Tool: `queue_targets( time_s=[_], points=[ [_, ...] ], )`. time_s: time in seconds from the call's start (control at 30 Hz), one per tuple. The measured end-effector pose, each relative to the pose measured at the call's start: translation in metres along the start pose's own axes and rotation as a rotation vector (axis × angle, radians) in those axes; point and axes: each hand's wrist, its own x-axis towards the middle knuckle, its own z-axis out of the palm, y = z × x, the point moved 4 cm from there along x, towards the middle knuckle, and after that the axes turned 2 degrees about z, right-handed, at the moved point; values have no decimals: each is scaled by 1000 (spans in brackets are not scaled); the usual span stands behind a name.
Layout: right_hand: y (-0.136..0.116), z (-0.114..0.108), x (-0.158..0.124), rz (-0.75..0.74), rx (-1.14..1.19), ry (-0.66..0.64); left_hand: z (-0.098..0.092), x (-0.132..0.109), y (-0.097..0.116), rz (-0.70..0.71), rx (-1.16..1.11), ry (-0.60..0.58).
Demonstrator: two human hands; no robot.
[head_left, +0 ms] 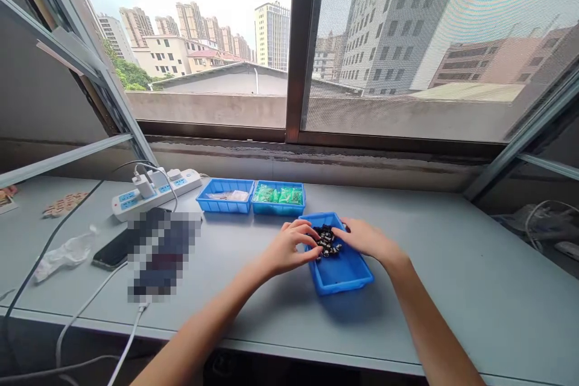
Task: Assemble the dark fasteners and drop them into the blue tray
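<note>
A blue plastic tray (341, 274) lies slightly turned on the desk in front of me. Toward its far end is a loose pile of small black and silver parts (328, 241), whose exact kind is too small to make out. Over the left rim reaches my left hand (294, 247), its fingers curved and parted from the thumb, the tips at the pile. My right hand (364, 236) grips the tray's right far rim, thumb inside by the parts. Something dark shows between its thumb and forefinger, partly hidden.
Behind stand two more blue trays, one with clear packets (230, 195), the other with green packets (278, 195). At left are a power strip (158, 193), a dark phone (113, 251), a blurred-out device (160, 259), crumpled plastic (67, 256) and cables. A window (294, 42) faces the grey desk (434, 265).
</note>
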Motion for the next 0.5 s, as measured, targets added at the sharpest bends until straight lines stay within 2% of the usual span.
queue_targets(
  time_s=[0.27, 0.5],
  points=[
    [-4, 3, 4, -57, 21, 5, 2, 2, -1, -76, 70, 12],
    [-3, -2, 6, -115, 101, 73, 1, -3, -5, -69, 66, 12]
  ],
)
